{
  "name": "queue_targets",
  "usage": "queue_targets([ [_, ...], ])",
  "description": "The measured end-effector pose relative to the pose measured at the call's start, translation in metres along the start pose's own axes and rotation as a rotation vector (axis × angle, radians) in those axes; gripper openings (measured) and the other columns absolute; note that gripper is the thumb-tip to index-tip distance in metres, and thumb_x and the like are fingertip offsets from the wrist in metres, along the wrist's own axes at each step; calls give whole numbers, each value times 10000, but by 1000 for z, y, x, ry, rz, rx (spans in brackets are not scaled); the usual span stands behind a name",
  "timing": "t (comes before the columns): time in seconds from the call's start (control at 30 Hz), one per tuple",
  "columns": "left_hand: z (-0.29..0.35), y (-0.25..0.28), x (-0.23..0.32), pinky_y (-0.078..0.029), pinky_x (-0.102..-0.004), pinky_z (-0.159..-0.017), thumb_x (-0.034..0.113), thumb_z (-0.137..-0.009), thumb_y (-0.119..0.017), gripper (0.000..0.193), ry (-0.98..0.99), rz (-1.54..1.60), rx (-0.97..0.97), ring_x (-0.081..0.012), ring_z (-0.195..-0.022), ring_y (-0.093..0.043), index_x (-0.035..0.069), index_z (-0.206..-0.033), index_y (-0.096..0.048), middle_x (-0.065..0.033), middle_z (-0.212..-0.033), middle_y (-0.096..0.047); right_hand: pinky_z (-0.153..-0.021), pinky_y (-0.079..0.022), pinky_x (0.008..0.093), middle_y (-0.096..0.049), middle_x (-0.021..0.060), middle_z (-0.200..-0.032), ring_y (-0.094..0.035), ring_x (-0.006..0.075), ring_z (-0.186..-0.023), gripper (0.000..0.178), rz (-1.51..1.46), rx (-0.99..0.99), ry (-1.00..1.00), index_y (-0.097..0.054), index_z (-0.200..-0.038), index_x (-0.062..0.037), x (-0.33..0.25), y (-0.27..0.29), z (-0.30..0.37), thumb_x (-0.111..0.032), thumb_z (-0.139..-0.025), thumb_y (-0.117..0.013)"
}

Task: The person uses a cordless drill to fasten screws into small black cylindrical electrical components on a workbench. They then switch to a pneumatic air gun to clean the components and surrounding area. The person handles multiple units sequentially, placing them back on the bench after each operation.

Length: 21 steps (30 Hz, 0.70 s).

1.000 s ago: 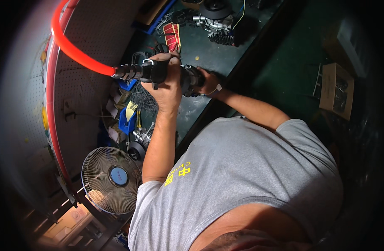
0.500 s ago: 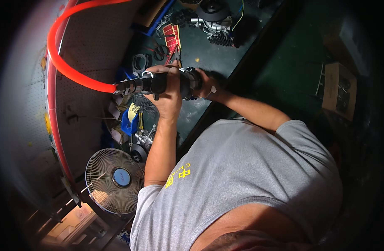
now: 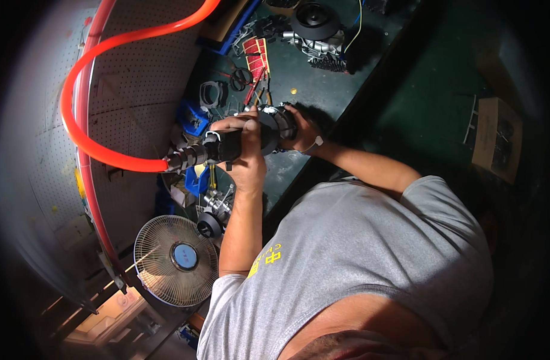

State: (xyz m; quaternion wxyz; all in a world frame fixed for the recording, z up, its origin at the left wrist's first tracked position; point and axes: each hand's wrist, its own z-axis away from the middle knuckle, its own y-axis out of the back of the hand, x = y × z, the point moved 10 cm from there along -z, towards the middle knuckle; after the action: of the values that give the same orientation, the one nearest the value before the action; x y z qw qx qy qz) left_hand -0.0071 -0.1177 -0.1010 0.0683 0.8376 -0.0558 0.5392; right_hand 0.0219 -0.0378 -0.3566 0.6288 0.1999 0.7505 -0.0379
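Observation:
My left hand (image 3: 246, 162) is wrapped around a dark air tool (image 3: 230, 146), its thumb on top. From the tool's metal coupling an orange air hose (image 3: 122, 159) loops away to the left and up. At the tool's far end, my right hand (image 3: 304, 133) grips the side of a round black-and-silver metal part (image 3: 283, 122). The tool and this part meet end to end; the contact itself is hidden by the dark body and my fingers. Both hands are above the green workbench (image 3: 341, 90).
A motor-like assembly (image 3: 316, 36) with a black wheel stands at the back. Red label sheets (image 3: 256, 57), pliers and black rings (image 3: 241, 77) lie beyond my hands. Blue bins (image 3: 193, 120) line the pegboard side. A fan (image 3: 176, 260) stands at left, a cardboard box (image 3: 497, 141) at right.
The whole view has shifted, so bench, fan and hands appear lower and slightly right. The hose bends differently at the top. Both hands keep their grips.

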Motion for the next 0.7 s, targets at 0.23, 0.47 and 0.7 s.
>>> queue_targets([
  [0.23,-16,2,8,-519,-529,-1010,2,-876,-620,118,28,94,59,-268,-960,-676,36,-962,-548,-117,-886,-636,-956,-522,450,-665,189,-1172,-665,385,-1070,994,-3,-50,-66,-439,-1424,-4,0,0,0,-398,-628,-885],
  [0.47,-57,31,15,-549,-471,-978,21,-867,-653,170,-98,134,150,-297,-963,-687,24,-1025,-590,-145,-950,-663,-1027,-476,458,-605,216,-1271,-602,398,-1172,1006,38,-13,1,-445,-1416,-4,-4,4,-5,-413,-610,-886],
  [0.7,-59,49,-11,-564,-413,-909,17,-857,-667,109,-106,60,242,-259,-917,-691,-10,-951,-620,-123,-919,-681,-1039,-466,452,-589,224,-1289,-590,397,-1185,994,-24,-28,-32,-452,-1411,6,-2,4,-7,-340,-585,-883],
])
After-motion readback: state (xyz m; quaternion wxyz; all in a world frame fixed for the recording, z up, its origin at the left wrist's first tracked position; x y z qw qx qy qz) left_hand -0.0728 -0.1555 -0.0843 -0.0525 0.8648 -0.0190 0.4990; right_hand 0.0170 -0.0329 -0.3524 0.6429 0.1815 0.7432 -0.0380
